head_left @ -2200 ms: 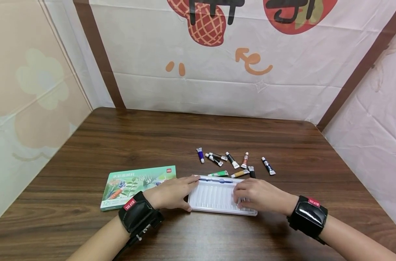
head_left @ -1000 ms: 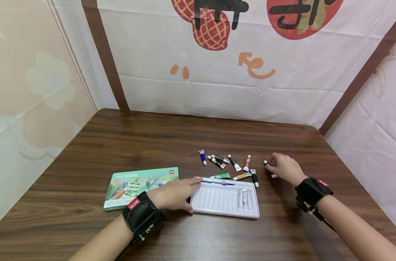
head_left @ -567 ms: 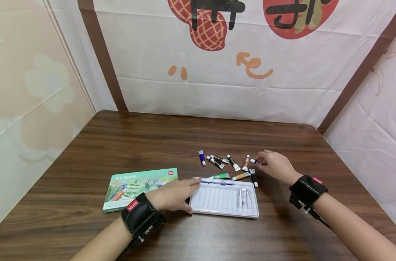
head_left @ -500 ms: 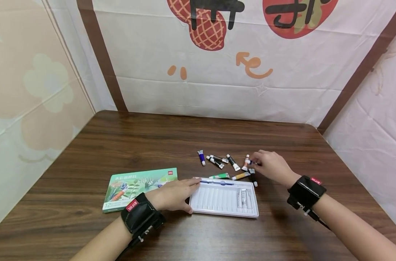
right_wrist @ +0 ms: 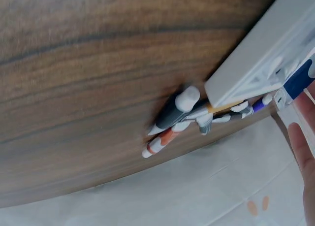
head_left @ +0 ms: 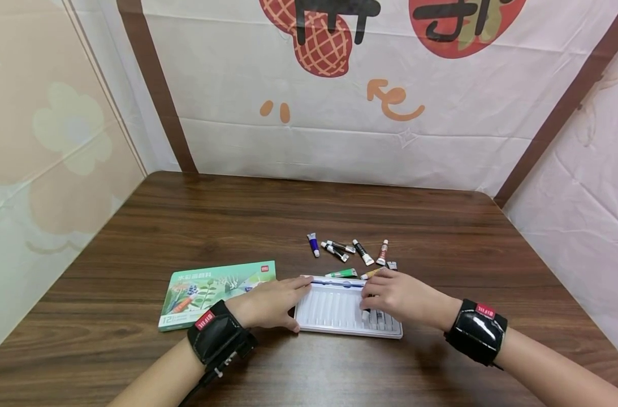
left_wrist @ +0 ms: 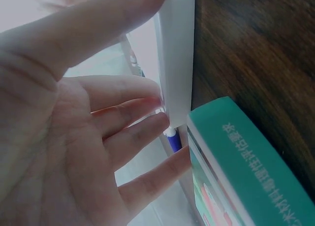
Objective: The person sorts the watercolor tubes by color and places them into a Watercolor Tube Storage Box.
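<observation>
Steadied the white tray (head_left: 329,308) at its left edge with the left hand (head_left: 268,302), fingers straight and relaxed. Lowered a dark paint tube (head_left: 374,315) into a right-hand slot, right hand (head_left: 397,297) fingers curled over it. Probably needed pressing flat next. Left loose tubes (head_left: 362,251) scattered just behind, green box (head_left: 214,291) beside the tray.

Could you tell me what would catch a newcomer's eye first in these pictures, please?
Most likely the two hands meeting over the white plastic tray at the near middle of the dark wooden table: the left hand holds its left end, the right hand lies over its right part. Just beyond lies a scatter of small paint tubes, and left of the tray a green paint box.
</observation>
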Demonstrator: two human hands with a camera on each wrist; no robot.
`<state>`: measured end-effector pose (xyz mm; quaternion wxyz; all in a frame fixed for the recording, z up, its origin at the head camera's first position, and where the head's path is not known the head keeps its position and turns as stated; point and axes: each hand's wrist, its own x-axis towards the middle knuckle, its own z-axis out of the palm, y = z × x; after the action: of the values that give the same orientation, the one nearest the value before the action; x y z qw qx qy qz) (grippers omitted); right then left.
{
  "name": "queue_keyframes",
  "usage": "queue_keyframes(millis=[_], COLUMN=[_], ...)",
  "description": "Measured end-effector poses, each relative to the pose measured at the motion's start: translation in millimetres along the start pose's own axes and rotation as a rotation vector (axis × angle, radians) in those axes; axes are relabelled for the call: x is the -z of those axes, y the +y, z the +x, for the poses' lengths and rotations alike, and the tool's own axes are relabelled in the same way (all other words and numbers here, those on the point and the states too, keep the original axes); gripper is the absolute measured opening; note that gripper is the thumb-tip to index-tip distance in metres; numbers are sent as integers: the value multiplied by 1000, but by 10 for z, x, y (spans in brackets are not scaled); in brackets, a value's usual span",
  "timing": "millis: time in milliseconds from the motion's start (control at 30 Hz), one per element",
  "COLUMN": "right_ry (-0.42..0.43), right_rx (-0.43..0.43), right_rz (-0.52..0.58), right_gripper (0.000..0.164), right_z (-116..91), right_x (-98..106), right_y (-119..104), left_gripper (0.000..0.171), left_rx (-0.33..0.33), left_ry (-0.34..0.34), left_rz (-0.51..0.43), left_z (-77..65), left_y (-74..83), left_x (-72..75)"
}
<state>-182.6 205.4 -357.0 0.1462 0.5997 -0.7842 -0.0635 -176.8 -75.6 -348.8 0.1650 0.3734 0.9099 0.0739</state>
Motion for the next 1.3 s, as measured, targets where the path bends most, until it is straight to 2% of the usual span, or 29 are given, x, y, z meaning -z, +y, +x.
queue_keyframes(millis=[100,200,333,467,700,967,1167,1300], right_ry=[-38,-26,-1,-12,-56,-27,-45,-55], right_rx=[6,15,17,7,-41,-15,-41,-81], right_rz=[0,-2,21,59,140,122,123,184], right_gripper=[33,35,30,24,30,18,21,20], right_z=[4,3,0,2,11,60,51,29], right_x=[-11,-38,-55,-43,-3,-4,-16,-41], right_y=[-56,-84,-98,-105,-107,-121,-130,-140], left_gripper=[76,76,76,76,76,76,76,76], left_rx=[5,5,-4,-6,-1,-1,-7,-10], left_ry=[-4,-4,2,4,-3,-2,2,4], left_rz=[1,-1,-5,-7,1,-2,1,1], left_z=[5,8,8,10,30,22,16,15], left_y=[-4,-10,-15,-22,-24,-20,-26,-31], left_x=[0,-7,-16,-21,-13,-4,-12,-20])
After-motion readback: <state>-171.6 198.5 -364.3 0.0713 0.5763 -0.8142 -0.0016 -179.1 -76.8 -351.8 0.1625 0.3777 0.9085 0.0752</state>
